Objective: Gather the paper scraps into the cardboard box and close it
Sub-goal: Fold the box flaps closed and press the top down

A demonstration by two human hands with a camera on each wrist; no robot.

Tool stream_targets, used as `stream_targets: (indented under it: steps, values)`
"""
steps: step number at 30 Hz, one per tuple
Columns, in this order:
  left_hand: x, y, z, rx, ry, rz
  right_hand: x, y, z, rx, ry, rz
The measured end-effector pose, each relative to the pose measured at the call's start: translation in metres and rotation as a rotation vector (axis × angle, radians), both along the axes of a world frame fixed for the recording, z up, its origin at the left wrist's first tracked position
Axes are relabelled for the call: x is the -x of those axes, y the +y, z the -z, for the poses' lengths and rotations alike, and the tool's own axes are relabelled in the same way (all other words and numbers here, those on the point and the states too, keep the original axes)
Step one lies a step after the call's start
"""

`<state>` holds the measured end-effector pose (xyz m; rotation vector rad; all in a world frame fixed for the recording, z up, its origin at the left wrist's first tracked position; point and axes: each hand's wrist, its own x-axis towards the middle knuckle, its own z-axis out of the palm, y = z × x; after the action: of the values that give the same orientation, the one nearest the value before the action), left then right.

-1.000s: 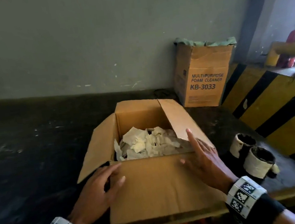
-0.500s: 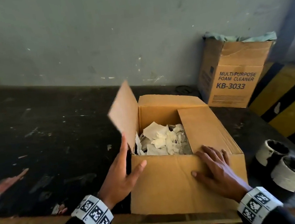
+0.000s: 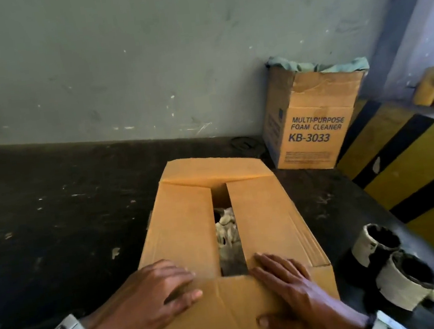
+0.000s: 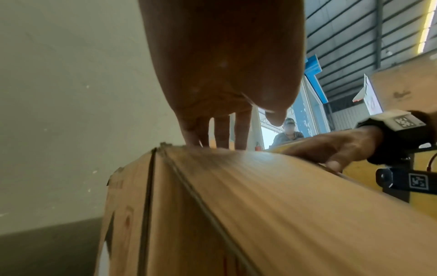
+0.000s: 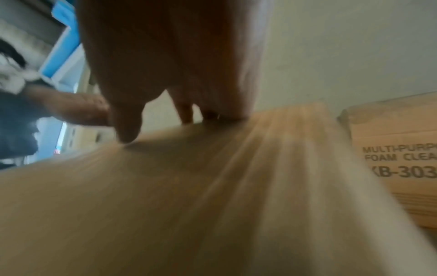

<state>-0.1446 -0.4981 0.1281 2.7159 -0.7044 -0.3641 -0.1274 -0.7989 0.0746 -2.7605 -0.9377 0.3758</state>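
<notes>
The brown cardboard box [image 3: 190,222] sits on the dark surface with its left and right flaps folded down. A narrow gap runs between them, and pale paper scraps [image 3: 226,228] show through it. My left hand [image 3: 158,294] lies flat on the left flap near the front edge, fingers straight. My right hand [image 3: 288,289] lies flat on the right flap, thumb spread toward me. The left wrist view shows my left hand's fingers [image 4: 222,130] pressing the box top [image 4: 260,196]. In the blurred right wrist view my right hand's fingertips [image 5: 127,128] touch the cardboard [image 5: 189,186].
A second box [image 3: 312,125] printed "Multi-purpose foam cleaner KB-3033" stands against the wall at the back right. Two black-and-white rolls [image 3: 392,265] lie right of my box. A yellow-and-black striped barrier [image 3: 417,180] borders the right side. A person [image 4: 288,130] stands far off.
The left flap, upright half a second ago, is now folded down. Both hands moved from the box's front wall onto the flaps. The opening has shrunk to a narrow slot.
</notes>
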Motion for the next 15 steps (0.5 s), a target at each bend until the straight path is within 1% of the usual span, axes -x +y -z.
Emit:
stream_targets:
  steps: [1, 3, 4, 6, 8, 10, 11, 13, 15]
  values:
    - [-0.013, -0.001, -0.008, 0.029, 0.026, 0.006, -0.014, -0.010, -0.008, -0.031, 0.090, -0.053]
    - [-0.043, -0.003, -0.021, 0.034, 0.037, 0.000, -0.043, -0.028, -0.037, -0.155, 0.338, -0.018]
    - [-0.058, -0.003, -0.025, 0.017, 0.022, -0.005, -0.055, -0.035, -0.052, -0.132, 0.355, -0.007]
    - [-0.099, -0.002, -0.026, -0.037, -0.020, -0.082, -0.087, -0.044, -0.077, -0.070, 0.221, 0.026]
    - [-0.140, 0.000, -0.024, -0.086, -0.047, -0.233, -0.125, -0.045, -0.090, -0.112, 0.135, 0.104]
    - [-0.174, 0.003, -0.019, -0.123, -0.013, -0.386, -0.171, -0.046, -0.080, -0.156, 0.036, 0.178]
    - [-0.190, 0.005, -0.017, -0.132, 0.018, -0.457, -0.197, -0.047, -0.075, -0.164, 0.023, 0.248]
    - [-0.211, 0.007, -0.020, -0.103, 0.106, -0.554, -0.235, -0.045, -0.066, -0.150, 0.081, 0.404]
    - [-0.222, 0.008, -0.022, -0.007, 0.196, -0.586, -0.260, -0.042, -0.055, -0.139, 0.164, 0.501]
